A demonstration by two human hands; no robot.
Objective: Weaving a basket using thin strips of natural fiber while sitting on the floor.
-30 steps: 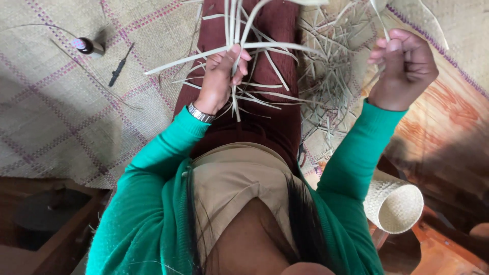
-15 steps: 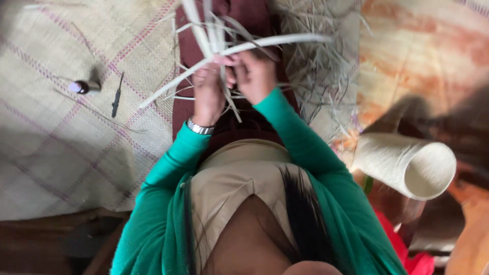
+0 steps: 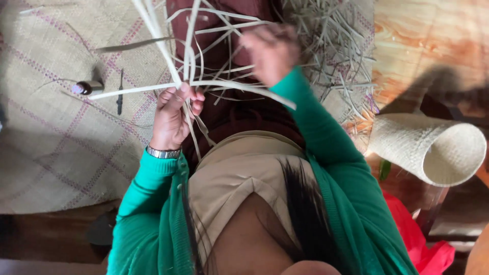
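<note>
The fingers of the left hand (image 3: 173,114) are clenched on a bundle of pale weaving strips (image 3: 191,76), pinned over the maroon lap. The right hand (image 3: 272,51), which met the left at the strips half a second ago, has moved off to the right and is blurred; I cannot tell its grip. To the left on the woven mat (image 3: 56,147) lie a small spool (image 3: 87,87) and a dark tool (image 3: 120,97). Right of the lap rests a rolled woven piece (image 3: 433,147).

Single head-worn view, looking steeply down the wearer's torso toward 12 o'clock; close range; woven floor mat (image 3: 56,147) spans 9 to 11 o'clock; rolled mat (image 3: 433,147) at 3 o'clock.
</note>
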